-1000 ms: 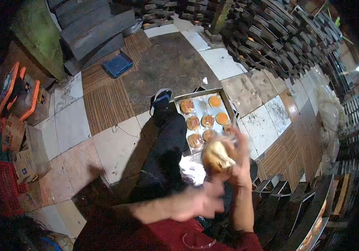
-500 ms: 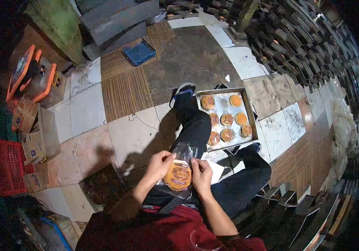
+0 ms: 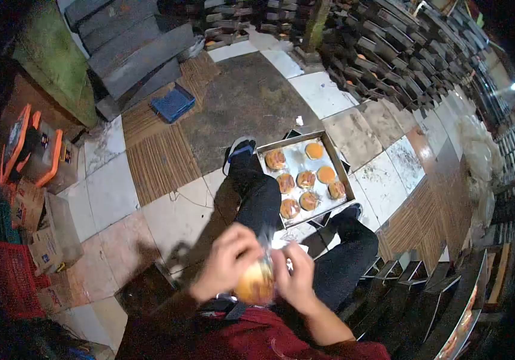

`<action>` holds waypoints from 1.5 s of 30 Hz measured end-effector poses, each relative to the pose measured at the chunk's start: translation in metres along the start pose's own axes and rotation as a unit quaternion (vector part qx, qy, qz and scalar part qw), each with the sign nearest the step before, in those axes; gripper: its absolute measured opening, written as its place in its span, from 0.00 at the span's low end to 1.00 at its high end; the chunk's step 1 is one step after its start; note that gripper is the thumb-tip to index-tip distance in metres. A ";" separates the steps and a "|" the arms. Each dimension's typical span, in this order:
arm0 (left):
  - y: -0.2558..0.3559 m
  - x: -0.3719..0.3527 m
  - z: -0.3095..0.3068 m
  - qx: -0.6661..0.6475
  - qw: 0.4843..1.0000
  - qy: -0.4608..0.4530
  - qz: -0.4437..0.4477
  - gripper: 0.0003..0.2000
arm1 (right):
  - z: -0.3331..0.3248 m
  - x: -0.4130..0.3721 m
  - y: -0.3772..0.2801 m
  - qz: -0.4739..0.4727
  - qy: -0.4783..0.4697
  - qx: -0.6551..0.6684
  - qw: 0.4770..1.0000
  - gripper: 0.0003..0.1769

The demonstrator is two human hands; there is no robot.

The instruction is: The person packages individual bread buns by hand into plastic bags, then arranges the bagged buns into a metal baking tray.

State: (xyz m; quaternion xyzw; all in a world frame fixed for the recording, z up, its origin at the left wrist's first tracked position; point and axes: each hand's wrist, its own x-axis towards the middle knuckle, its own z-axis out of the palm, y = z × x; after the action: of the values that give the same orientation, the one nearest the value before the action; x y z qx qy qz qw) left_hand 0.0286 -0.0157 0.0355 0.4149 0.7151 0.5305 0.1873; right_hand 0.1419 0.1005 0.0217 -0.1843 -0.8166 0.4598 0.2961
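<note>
A round golden-brown bun [image 3: 255, 283] sits inside a clear plastic bag, held up over my lap and smeared by motion. My left hand [image 3: 227, 262] is closed on the bag's upper left side, its fingers curled and blurred. On the other side my right hand [image 3: 296, 276] pinches the bag's upper right edge between thumb and fingers. Beyond my hands, a metal tray [image 3: 334, 144] lies on the floor between my feet. Several round buns, such as one bun [image 3: 306, 179] near its middle, rest in it, and most look wrapped.
A blue plastic basket [image 3: 173, 103] lies on the floor ahead. To the left are orange-edged containers [image 3: 47, 157], cardboard boxes [image 3: 44, 247] and a red crate [image 3: 11, 279]. Stacked dark trays [image 3: 389, 54] fill the far right, with more metal trays [image 3: 437, 300] close by my right side.
The bagged bun has come lower and closer to my body, and my hands have tightened around the bag's top. My view has shifted, so the tray appears further left.
</note>
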 end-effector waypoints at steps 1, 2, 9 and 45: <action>-0.014 0.011 0.004 -0.014 0.999 0.042 -0.017 0.07 | 0.005 0.010 0.014 0.025 -0.041 -0.054 0.997 0.12; -0.032 0.020 0.004 -0.117 0.979 0.129 -0.108 0.08 | 0.008 0.026 0.032 0.132 0.007 -0.040 0.990 0.14; -0.115 -0.051 0.050 -0.194 0.876 0.254 -0.362 0.05 | 0.023 -0.053 0.105 0.323 -0.060 -0.013 0.944 0.18; 0.000 -0.005 0.046 -0.483 0.824 0.132 -0.265 0.08 | -0.023 -0.063 0.157 0.178 -0.516 -0.160 0.823 0.35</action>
State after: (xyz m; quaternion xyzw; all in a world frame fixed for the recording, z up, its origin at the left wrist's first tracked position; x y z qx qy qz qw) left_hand 0.0645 0.0079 0.0178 -0.0083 0.4673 0.7879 0.4011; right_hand 0.2091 0.1587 -0.1240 -0.1070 -0.8654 0.3953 -0.2888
